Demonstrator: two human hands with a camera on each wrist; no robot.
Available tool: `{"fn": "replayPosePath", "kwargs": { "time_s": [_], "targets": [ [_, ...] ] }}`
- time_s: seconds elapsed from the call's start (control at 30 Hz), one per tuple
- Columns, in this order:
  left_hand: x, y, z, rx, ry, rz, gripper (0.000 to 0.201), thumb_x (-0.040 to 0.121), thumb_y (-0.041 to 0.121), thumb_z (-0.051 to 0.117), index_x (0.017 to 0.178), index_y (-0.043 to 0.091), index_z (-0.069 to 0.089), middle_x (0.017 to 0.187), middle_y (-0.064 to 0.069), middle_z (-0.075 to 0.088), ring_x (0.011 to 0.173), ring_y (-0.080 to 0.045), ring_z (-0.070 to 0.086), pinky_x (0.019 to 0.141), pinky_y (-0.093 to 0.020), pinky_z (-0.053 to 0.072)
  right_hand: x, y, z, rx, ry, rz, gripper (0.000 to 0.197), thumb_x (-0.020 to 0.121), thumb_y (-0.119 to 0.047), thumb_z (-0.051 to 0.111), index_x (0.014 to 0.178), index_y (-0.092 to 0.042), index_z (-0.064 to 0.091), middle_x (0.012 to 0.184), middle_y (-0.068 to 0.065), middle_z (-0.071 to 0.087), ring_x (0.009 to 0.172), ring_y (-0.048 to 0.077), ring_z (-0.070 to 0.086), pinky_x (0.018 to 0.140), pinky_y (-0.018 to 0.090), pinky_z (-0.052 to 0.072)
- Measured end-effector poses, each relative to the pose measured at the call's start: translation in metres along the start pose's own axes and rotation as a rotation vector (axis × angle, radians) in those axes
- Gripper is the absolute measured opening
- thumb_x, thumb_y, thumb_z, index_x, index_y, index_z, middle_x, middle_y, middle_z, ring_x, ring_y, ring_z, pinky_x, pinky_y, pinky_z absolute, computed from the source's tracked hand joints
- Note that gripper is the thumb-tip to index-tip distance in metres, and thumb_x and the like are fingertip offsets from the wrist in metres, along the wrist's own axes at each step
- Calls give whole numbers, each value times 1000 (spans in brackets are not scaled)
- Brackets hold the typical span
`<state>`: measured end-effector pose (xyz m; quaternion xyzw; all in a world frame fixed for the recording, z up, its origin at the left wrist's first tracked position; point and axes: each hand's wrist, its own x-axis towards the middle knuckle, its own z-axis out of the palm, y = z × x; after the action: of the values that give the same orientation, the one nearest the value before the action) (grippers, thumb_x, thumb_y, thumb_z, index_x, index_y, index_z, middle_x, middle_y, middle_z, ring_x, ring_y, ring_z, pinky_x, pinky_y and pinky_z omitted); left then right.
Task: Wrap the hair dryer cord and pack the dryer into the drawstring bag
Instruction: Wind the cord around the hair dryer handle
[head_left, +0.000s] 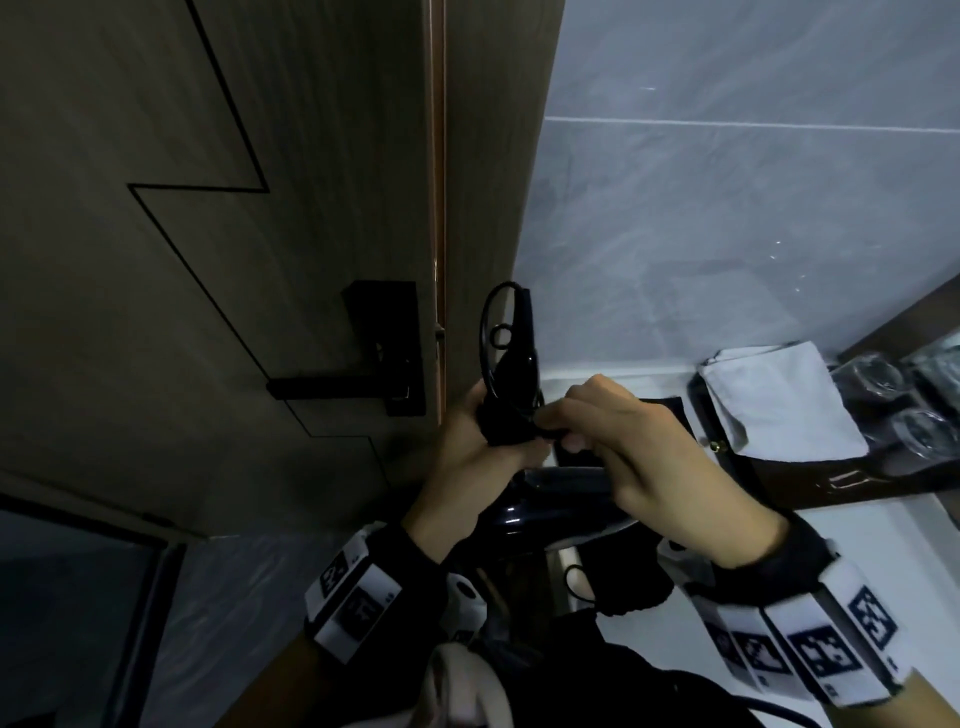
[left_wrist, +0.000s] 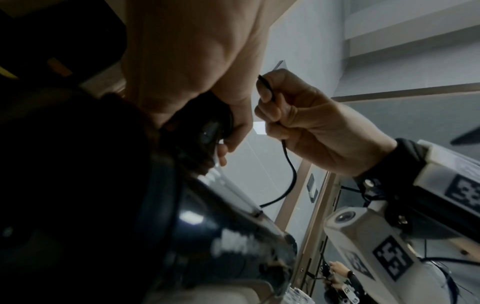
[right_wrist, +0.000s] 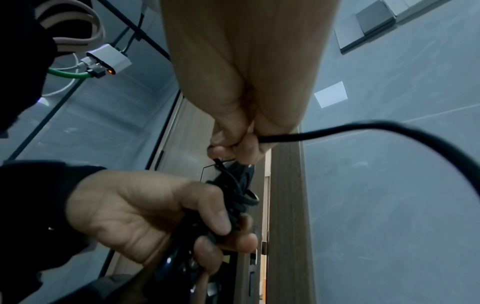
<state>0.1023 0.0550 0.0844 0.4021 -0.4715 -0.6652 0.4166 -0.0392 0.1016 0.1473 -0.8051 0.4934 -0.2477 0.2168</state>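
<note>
Head view: left hand (head_left: 483, 457) gripping the hair dryer (head_left: 511, 512) by its handle, fingers curled round the turns of cord (head_left: 491, 332) already lying there; right hand (head_left: 623, 441) pinching the free cord just beside the left fingers. One loop of cord standing up above both hands, in front of the door (head_left: 208, 208). Pale drawstring bag (head_left: 779, 405) lying on the counter (head_left: 893, 545) to the right, well apart from the dryer and apparently flat.

Left wrist view: right hand (left_wrist: 306, 123) closing round a thin stretch of cord (left_wrist: 288, 168) that is trailing down and away; dark glossy dryer body (left_wrist: 207, 236) filling the lower left. Rest of the picture too dim to read.

Right wrist view: left hand (right_wrist: 145, 214) clutching a bundle of coils against the handle; right fingers (right_wrist: 233, 144) nipping the cord (right_wrist: 389, 127), which is sweeping off in a wide arc to the right.

Progress, as a judgement: wrapping partly done, several turns on, a long tail and possibly the plug remaining loose; securing the end, opening the bag and packing the dryer all outstanding.
</note>
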Motion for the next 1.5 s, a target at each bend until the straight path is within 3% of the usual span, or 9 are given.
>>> {"fn": "replayPosePath", "kwargs": {
  "time_s": [0.23, 0.4, 0.53, 0.67, 0.83, 0.97, 1.13, 1.3, 1.5],
  "targets": [
    [-2, 10, 1, 54, -124, 38, 32, 81, -21, 52, 103, 2, 52, 84, -4, 56, 66, 4, 60, 64, -10, 48, -12, -9, -2, 97, -37, -60, 46, 68, 17, 36, 99, -3, 64, 83, -19, 47, 84, -2, 44, 76, 7, 36],
    [4, 16, -9, 65, -130, -11, 33, 70, -24, 61, 101, -18, 53, 73, -8, 64, 61, -7, 64, 62, -18, 50, -23, 16, -9, 51, -89, 95, 16, 95, -37, 44, 99, -32, 59, 69, -19, 56, 64, 4, 59, 63, 24, 47],
    [6, 32, -19, 229, -364, 112, 29, 68, -22, 66, 86, 0, 60, 68, 5, 70, 65, -4, 65, 65, -15, 50, -18, 44, -19, -170, -85, 225, 48, 90, -64, 35, 60, -29, 48, 49, -10, 52, 52, 3, 52, 58, 34, 46],
    [5, 43, -14, 598, -671, 233, 39, 65, -8, 73, 96, 10, 57, 78, -1, 64, 72, -5, 59, 65, -18, 47, 2, 54, -30, -260, -138, 405, 36, 75, -57, 54, 62, -24, 63, 65, 14, 62, 77, 33, 62, 67, 36, 46],
    [11, 32, -16, 1244, -709, 453, 45, 75, 6, 64, 114, 13, 43, 81, -4, 57, 75, -16, 54, 71, -31, 46, 27, 30, -42, -471, 50, 342, 42, 60, -60, 70, 49, -22, 55, 50, 4, 51, 58, 20, 41, 57, 31, 37],
    [20, 11, -17, 1536, -618, 442, 62, 84, 9, 52, 141, 13, 27, 108, -10, 58, 104, -29, 55, 88, -44, 44, 27, 10, -43, -454, -158, 198, 35, 82, -48, 56, 63, -18, 57, 57, 1, 56, 59, 20, 47, 57, 33, 37],
    [22, -9, -15, 1372, -424, 321, 68, 86, 9, 51, 145, 5, 17, 129, -17, 51, 113, -37, 52, 90, -49, 45, 18, 3, -36, -421, -243, 114, 32, 93, -23, 48, 62, -30, 40, 56, -6, 48, 55, 17, 43, 56, 35, 42],
    [20, -14, -14, 922, -234, 346, 39, 76, 0, 64, 110, 2, 43, 78, -20, 61, 71, -36, 62, 60, -43, 49, 0, 16, -30, -132, -272, 157, 21, 95, -28, 50, 87, -17, 66, 57, 0, 62, 44, -5, 60, 53, 18, 46],
    [29, -10, -5, 379, -106, 173, 51, 67, -12, 73, 91, 28, 53, 80, 6, 61, 70, 7, 56, 69, -11, 44, -18, 39, 1, -318, -249, 354, 42, 85, -60, 43, 60, -28, 56, 45, -9, 59, 49, 0, 58, 64, 23, 50]
  ]
}}
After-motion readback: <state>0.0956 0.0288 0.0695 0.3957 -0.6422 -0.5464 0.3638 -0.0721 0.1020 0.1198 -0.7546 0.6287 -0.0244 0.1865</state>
